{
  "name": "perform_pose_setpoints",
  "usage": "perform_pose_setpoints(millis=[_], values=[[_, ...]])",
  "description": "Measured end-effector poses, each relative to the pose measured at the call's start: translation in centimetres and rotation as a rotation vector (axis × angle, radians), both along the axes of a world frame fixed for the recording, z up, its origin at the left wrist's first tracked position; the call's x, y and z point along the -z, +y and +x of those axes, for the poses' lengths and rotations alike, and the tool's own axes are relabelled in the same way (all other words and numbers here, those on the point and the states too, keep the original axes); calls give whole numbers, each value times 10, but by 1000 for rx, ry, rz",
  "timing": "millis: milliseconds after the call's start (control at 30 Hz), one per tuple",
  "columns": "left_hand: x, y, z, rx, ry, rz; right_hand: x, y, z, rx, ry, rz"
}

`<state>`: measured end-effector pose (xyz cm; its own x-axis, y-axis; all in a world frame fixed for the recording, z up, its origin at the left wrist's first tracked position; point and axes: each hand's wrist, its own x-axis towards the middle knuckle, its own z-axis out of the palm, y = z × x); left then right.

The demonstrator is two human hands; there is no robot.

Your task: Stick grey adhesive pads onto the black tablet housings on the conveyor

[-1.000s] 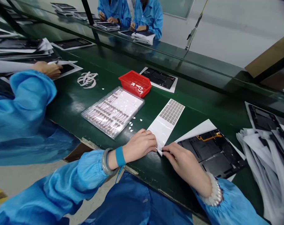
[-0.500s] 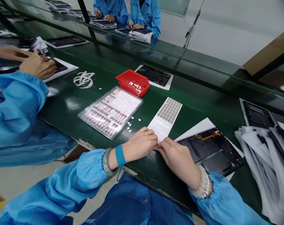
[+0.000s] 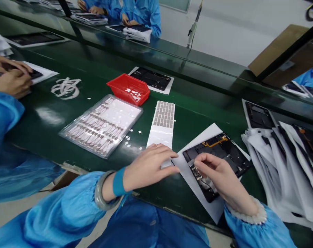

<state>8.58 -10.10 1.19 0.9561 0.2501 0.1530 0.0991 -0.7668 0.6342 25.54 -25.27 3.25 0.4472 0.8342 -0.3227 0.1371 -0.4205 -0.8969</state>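
My left hand (image 3: 152, 167) hovers at the near end of a white sheet of small grey stickers (image 3: 164, 115), thumb and fingers apart, holding nothing. Above the lower left part of a black device housing (image 3: 218, 150), my right hand (image 3: 217, 170) is pinched, thumb against forefinger. What it pinches is too small to make out. The housing lies on a white paper sheet (image 3: 187, 155) and shows an orange flex cable (image 3: 215, 141) and a small circuit board (image 3: 197, 173). A clear tray of small wired round parts (image 3: 102, 129) lies left of the sticker sheet.
A red bin (image 3: 128, 88) holds small white pieces. Behind it lies another black housing (image 3: 152, 78). At right stands a stack of housings in white sleeves (image 3: 278, 165). Curled white strips (image 3: 66, 88) lie at left, near a co-worker's hands (image 3: 13, 75). Small white scraps dot the table.
My hands have parted. The right has moved from the sticker sheet's near end over the housing, still pinched; the left has opened beside the sheet. The camera view has shifted right.
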Motion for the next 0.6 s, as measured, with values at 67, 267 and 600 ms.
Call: perform_pose_setpoints(millis=[67,267,600], values=[[0,-18,13,-25,-53,-147,3,-8,2,51,146,8],[8,-46,45,-1,-69,-384,16,-22,8,51,245,5],[14,-50,59,34,-24,-204,21,-30,34,-166,-281,100]])
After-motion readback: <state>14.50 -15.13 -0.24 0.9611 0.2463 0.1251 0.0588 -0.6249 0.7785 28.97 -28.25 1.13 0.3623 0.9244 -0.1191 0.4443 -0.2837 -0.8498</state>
